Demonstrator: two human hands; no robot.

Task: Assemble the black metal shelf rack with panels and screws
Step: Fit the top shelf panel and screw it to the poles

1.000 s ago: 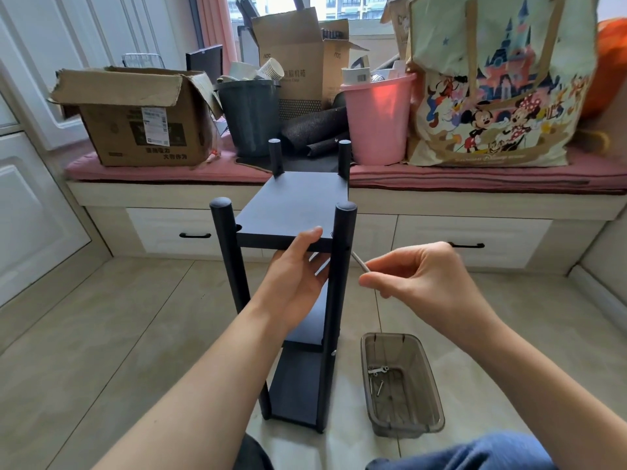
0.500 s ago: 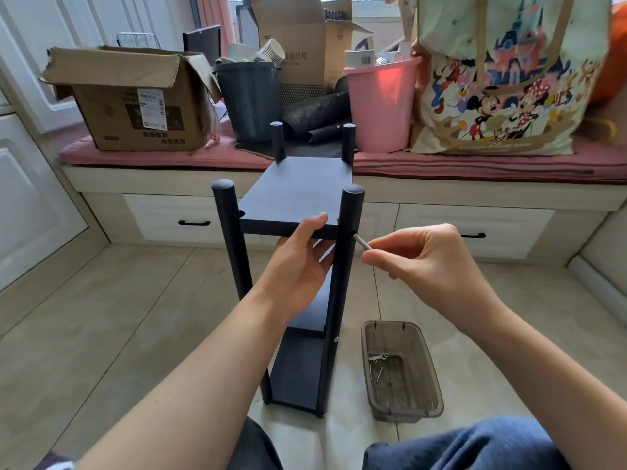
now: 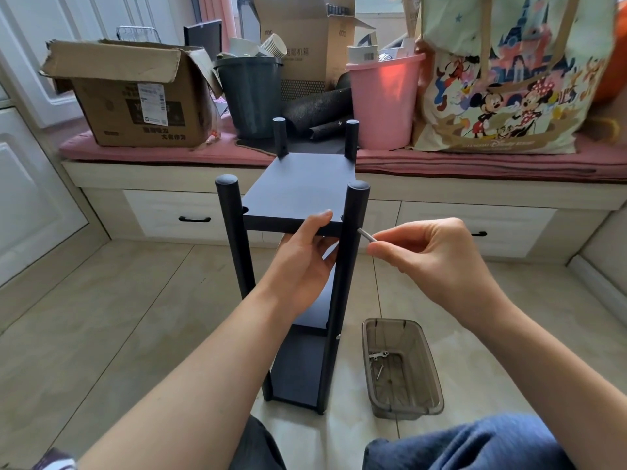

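The black shelf rack [image 3: 298, 188] stands upright on the floor with four round posts, a top panel and lower panels beneath. My left hand [image 3: 302, 262] grips the front edge of the top panel, thumb on top and fingers underneath. My right hand [image 3: 431, 259] pinches a silver screw [image 3: 366, 234] whose tip touches the right side of the front right post [image 3: 353, 225], level with the top panel. A second screw head shows lower on that post.
A brown translucent tray [image 3: 403, 395] with a few loose screws [image 3: 379, 356] lies on the tiled floor right of the rack. Behind it runs a window bench with drawers, carrying a cardboard box [image 3: 135, 96], grey bin, pink bucket [image 3: 383, 100] and printed tote bag. My knee is at the bottom right.
My right hand has brought the screw leftward until its tip reaches the front right post. My left hand has slid up onto the top panel's front edge.
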